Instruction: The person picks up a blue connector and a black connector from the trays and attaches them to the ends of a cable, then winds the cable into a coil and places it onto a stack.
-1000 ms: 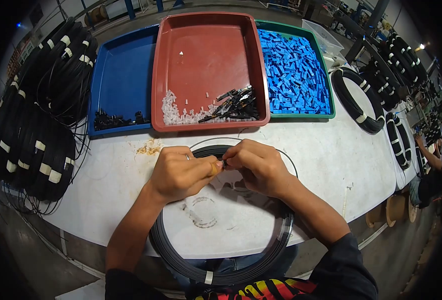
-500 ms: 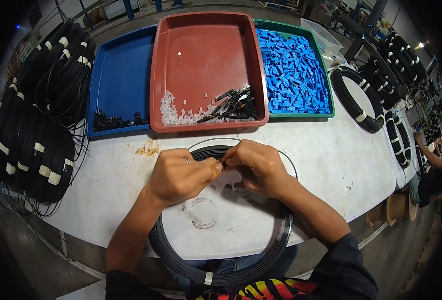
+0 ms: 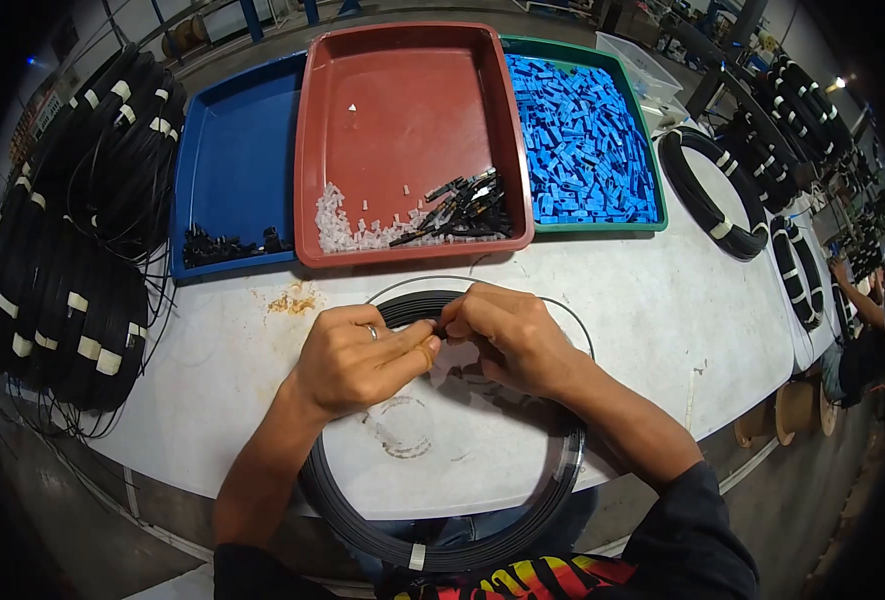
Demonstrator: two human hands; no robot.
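Observation:
A coil of black cable [image 3: 333, 490] lies at the front edge of the white table, with a pale tape band at its bottom. Over its far side my left hand [image 3: 355, 358] and my right hand [image 3: 515, 338] meet fingertip to fingertip. Both are closed in a pinch around a small dark piece, mostly hidden by the fingers. A ring shows on a left finger. One loose loop of cable arcs behind the hands.
Behind the hands stand a blue tray [image 3: 238, 165] with black parts, a red tray [image 3: 413, 120] with clear and black pieces, and a green tray [image 3: 660, 180] of blue clips. Cable coils [image 3: 63, 310] are stacked left; more [image 3: 715, 190] lie right. A person [image 3: 858, 340] is at far right.
The left fingers have shifted slightly and now stretch further over the small piece. My right hand has hardly moved. The view has shifted slightly.

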